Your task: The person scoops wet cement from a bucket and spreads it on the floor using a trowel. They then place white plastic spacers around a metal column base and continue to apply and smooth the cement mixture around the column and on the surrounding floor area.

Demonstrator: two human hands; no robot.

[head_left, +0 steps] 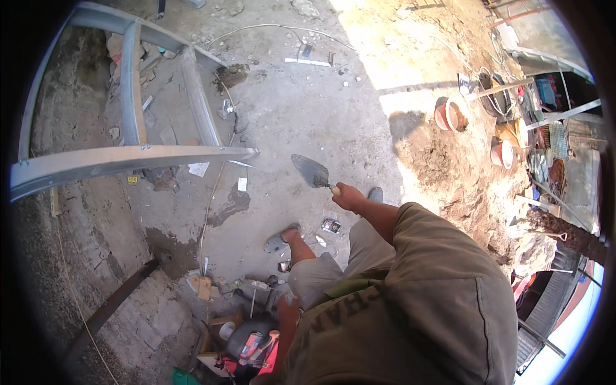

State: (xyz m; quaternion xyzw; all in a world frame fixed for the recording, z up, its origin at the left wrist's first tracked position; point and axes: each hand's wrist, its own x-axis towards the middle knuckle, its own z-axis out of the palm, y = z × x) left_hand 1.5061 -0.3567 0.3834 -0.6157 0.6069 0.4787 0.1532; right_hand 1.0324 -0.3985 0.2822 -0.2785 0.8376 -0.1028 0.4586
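Note:
My right hand (pixel 350 197) is closed round the pale handle of a pointed trowel (pixel 310 170), held out in front of me over the ground. Its grey, leaf-shaped blade points to the upper left, and grey smears show on it. My left hand (pixel 288 307) hangs low beside my left thigh, close to a heap of tools and scraps. Its fingers are too small and indistinct to make out.
A metal frame (pixel 135 157) with crossbars spans the upper left. A dark pipe (pixel 112 305) slants at lower left. Beside my left arm sits a dark container (pixel 247 337) with red-handled tools. Buckets (pixel 449 115) and clutter line the sunlit right side.

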